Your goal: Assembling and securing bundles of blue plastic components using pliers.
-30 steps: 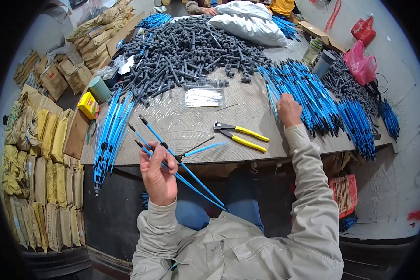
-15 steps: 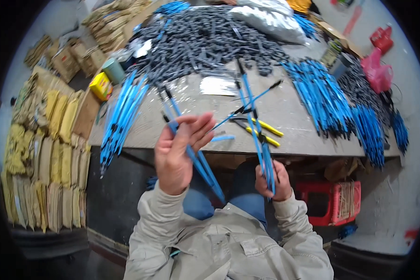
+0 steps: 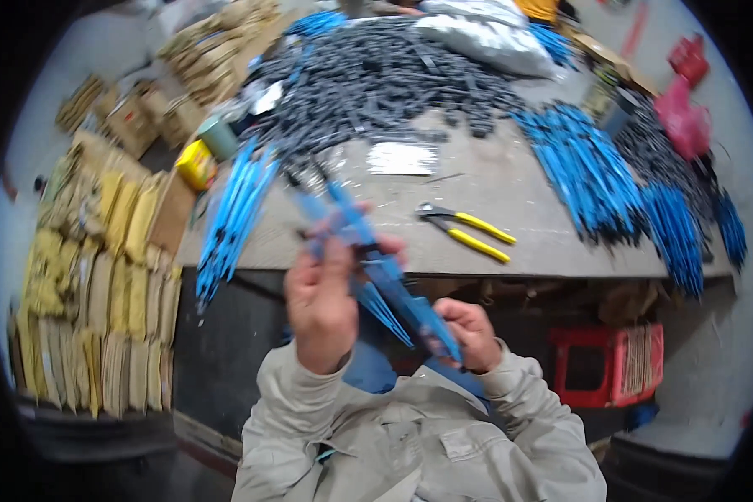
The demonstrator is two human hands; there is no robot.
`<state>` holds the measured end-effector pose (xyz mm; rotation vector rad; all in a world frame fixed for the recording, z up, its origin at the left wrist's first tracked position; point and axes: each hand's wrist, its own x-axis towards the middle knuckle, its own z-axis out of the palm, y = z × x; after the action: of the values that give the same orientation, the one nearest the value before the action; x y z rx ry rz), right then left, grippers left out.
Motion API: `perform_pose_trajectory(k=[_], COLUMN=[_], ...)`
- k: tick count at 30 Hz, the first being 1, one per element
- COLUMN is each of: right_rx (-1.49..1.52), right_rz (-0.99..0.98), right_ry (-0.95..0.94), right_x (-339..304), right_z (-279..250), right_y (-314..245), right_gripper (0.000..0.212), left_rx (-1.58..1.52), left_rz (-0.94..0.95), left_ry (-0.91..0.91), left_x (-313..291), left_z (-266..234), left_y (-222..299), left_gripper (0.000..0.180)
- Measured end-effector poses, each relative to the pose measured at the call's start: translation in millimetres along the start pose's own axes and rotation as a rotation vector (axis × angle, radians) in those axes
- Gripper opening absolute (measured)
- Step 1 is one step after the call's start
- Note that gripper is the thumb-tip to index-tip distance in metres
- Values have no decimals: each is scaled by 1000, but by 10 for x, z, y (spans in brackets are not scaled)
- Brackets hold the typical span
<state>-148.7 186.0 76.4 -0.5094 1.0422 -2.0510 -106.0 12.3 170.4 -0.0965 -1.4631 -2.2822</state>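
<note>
Long thin blue strips with black ends point(image 3: 389, 272) slant across in front of me, over my lap and the table's front edge. My left hand point(image 3: 322, 305) is closed around them near their upper part, its fingers blurred by motion. At the lower end, my right hand point(image 3: 473, 333) pinches the same strips between thumb and fingers. Just beyond the hands, pliers with yellow handles point(image 3: 477, 234) lie on the table, their jaws toward the left. A small clear packet with a bright glare point(image 3: 403, 157) lies behind the pliers.
Across the back of the table point(image 3: 552, 259) spreads a heap of dark grey pieces point(image 3: 385, 79). Bundled blue strips lie at left point(image 3: 238, 213) and right point(image 3: 581, 180). A yellow box point(image 3: 196, 165) stands at the left edge. Below right is a red stool point(image 3: 590, 368); wrapped packages point(image 3: 109, 284) stack up left.
The strips in my right hand have swung left and come together with those in my left hand. My left fingers have curled around them. The pliers are now uncovered.
</note>
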Motion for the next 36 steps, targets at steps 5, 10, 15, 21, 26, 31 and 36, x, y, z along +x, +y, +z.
perform_pose_trajectory(k=[5,10,15,21,26,31,36], right_rx=[10,-95,82,-630,-2217,-2082,-2050], right_rz=[27,-37,162,-136,-455,53,149], right_ry=[-85,-201,-276,-171,1091,1474,1315], right_x=[43,111,126,382,902,774,996], right_z=[28,17,128,-397,-2227,-3152,-2785], right_y=[107,-112,-106,-537,-1761,-2274,-2096], right_gripper=[11,9,11,16,65,96,80], left_rx=[-217,-403,-569,-608,-754,-602,-504], left_rz=[140,244,280,92,103,161,91], left_ry=[115,-6,84,-6,-232,-5,-106], left_x=[-18,40,-45,-38,2,-45,-88], left_z=[-86,-171,-176,-503,-664,-548,-617], left_y=[-162,-173,-160,-1,236,196,67], left_gripper=[28,28,35,38,30,24,19])
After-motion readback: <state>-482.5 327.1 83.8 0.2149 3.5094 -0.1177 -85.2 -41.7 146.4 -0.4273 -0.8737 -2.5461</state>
